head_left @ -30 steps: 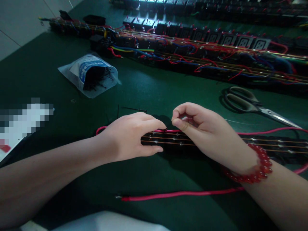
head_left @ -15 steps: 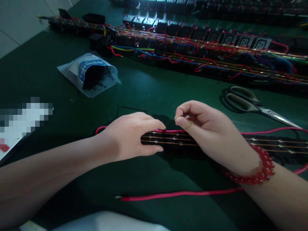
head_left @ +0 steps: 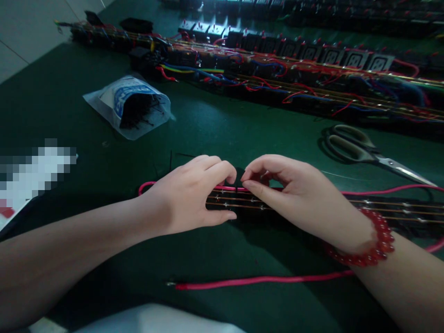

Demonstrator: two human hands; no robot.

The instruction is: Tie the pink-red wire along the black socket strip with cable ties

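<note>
My left hand (head_left: 194,194) reaches across a black strip with metal rails (head_left: 251,204), its thumb along the near side and its fingers over the far side, gripping it. A red wire (head_left: 229,188) lies along the strip's far edge. A thin black cable tie (head_left: 237,184) loops around the wire and strip between my hands. My right hand (head_left: 287,185), with a red bead bracelet at the wrist, is closed in a pinch beside the loop. The tie's tail between thumb and forefinger is mostly hidden. Loose black cable ties (head_left: 170,160) lie just beyond my left hand.
Scissors (head_left: 360,148) lie at the right. An opened plastic bag (head_left: 104,99) of black cable ties lies at the upper left. Wired socket strips (head_left: 312,55) run across the back. A loose red wire end (head_left: 243,280) lies in front, and a blurred-out white item (head_left: 31,185) at the left.
My right hand has moved left and slightly down, closer to the tie loop. My left forefinger has curled back from the loop.
</note>
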